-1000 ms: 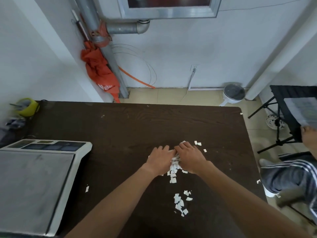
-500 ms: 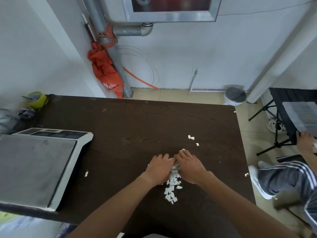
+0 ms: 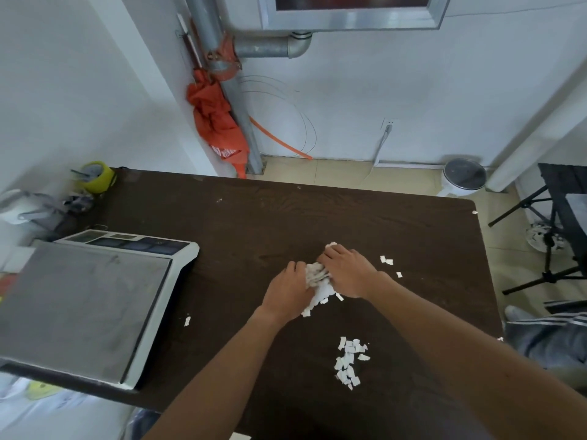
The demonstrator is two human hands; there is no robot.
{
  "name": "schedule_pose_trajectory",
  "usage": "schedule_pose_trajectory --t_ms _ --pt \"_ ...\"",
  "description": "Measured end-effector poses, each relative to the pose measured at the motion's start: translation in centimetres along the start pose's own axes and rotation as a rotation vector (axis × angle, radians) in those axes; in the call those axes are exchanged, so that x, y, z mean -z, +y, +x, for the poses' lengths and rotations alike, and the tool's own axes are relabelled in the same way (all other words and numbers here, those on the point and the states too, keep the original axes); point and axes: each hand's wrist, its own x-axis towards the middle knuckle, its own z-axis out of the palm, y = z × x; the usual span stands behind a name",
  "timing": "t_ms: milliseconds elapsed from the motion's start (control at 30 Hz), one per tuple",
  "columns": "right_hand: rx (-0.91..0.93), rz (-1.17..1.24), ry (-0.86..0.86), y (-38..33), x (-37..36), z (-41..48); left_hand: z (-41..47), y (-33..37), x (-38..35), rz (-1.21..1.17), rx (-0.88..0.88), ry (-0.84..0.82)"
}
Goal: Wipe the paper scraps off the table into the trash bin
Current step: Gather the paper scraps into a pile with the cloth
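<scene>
Both hands are down on the dark table, working as a pair. The left hand and the right hand face each other, with a heap of paper scraps squeezed between them. The fingers of both hands curl in over the heap and clasp it from either side, knuckles up. White bits spill out from under the palms on the person's side, lying on the table.

Not everything is gathered. A loose cluster of scraps lies flat on the table, toward the person from the right hand and well apart from the heap. Just off the right hand's outer side sit a few stray pieces. Out past the left hand, toward the scale, there is one lone scrap.

The weighing scale fills the table far to the left of the left hand. Beyond it, at the far corner, stands a yellow cup.

On the floor past the table, ahead and to the right of the right hand, a white round container with a dark top stands by the wall. It may be the trash bin, though it is too small here to be sure. Off beyond the right arm, another person's striped trouser leg shows beside the table's edge.
</scene>
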Motion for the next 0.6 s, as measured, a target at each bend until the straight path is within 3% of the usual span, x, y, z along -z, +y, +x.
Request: schedule_pose_trajectory --t_ms 233,600 --pt "0.052 -0.013 -0.033 -1.3 0.9 5.8 1.1 -4.4 0.0 0.079 0.153 -0.001" --pt "-0.046 0.017 0.029 2.4 1.6 9.8 8.0 -4.6 0.3 0.114 0.156 0.034"
